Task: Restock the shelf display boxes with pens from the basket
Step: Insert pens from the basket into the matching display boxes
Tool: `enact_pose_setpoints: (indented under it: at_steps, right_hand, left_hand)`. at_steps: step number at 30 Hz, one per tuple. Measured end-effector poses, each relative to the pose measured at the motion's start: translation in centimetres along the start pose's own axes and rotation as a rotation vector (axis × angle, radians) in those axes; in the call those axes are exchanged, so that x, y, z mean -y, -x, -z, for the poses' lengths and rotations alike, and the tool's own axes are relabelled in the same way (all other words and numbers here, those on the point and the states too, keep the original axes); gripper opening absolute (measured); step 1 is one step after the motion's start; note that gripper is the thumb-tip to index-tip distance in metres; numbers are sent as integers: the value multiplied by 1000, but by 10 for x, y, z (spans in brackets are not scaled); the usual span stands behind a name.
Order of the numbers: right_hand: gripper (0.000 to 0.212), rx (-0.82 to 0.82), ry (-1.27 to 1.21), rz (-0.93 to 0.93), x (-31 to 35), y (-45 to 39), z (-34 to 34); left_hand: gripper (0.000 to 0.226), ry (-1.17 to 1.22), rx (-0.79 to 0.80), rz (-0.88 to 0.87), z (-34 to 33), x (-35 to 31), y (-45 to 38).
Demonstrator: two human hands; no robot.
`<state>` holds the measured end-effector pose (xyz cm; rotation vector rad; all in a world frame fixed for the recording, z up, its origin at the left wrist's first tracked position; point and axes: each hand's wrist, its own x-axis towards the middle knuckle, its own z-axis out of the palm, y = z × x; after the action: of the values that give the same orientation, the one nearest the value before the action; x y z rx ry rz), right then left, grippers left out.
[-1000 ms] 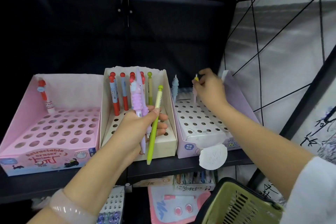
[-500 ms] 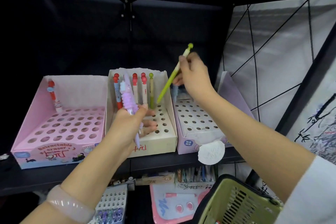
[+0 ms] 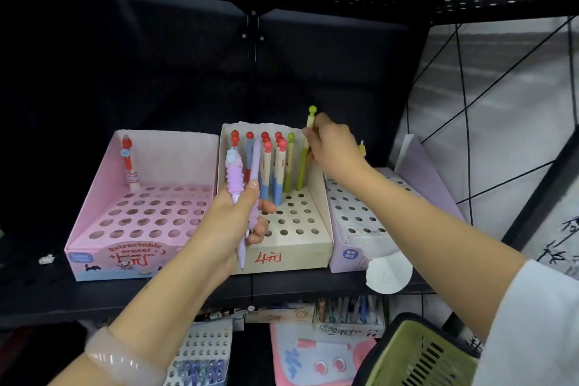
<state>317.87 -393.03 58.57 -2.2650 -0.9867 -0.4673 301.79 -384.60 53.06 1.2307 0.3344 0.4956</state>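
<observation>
- Right hand (image 3: 333, 147) pinching green pen (image 3: 303, 166), upright in cream box (image 3: 294, 255), back right corner.
- Left hand (image 3: 232, 222) closed around two purple pens (image 3: 247, 197), near front edge.

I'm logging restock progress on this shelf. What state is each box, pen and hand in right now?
Pink eraser box: nearly empty, one red-capped pen upright.
Cream box: back rows filled, front holes empty.
Lavender box: mostly empty holes.
Green pen: upright, tip at a back hole.
Right hand: closed on the green pen.
Left hand: closed on the purple pens.
Green basket: contents hidden.
</observation>
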Motion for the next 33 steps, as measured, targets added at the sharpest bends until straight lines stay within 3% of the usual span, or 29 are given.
enact_pose_setpoints:
  at_steps: [6,8,11,13,16,18,20,24,26,30,31,33]
  right_hand:
    - [32,126,382,-87,0,-6,-5]
    - [32,168,391,-151,-1,-3,-7]
    - [27,-26,204,-146,5,10,-6]
    - [23,-181,110,90,16,24,-2]
    - [26,-5,69,593,32,47,2]
    - [30,95,97,818,37,62,1]
    - [29,102,133,934,38,70,0]
    - [21,-59,139,991,40,77,-3]
    - [19,-89,88,902,39,78,-2]
    - [10,-55,-301,361,28,69,18]
    - [2,-111,-401,292,19,63,24]
    - [6,-288,-517,169,0,49,40]
  left_hand:
    - [17,4,-9,-27,1,-3,3]
    - [21,28,-16,-27,4,-3,3]
    - [24,70,-7,-17,10,-4,0]
    - [22,76,-12,-18,13,-3,-3]
    - [21,139,-63,-39,15,-2,-4]
    - [22,197,-91,-41,15,-4,-2]
    - [23,214,-100,-19,14,-5,1]
    - [25,87,-68,-40,8,-10,7]
    - [24,111,-20,-43,2,-13,10]
    - [21,17,21,-7,-8,-7,13]
    - [19,-14,34,3,-12,-5,12]
    - [13,-48,58,14,-22,-1,10]
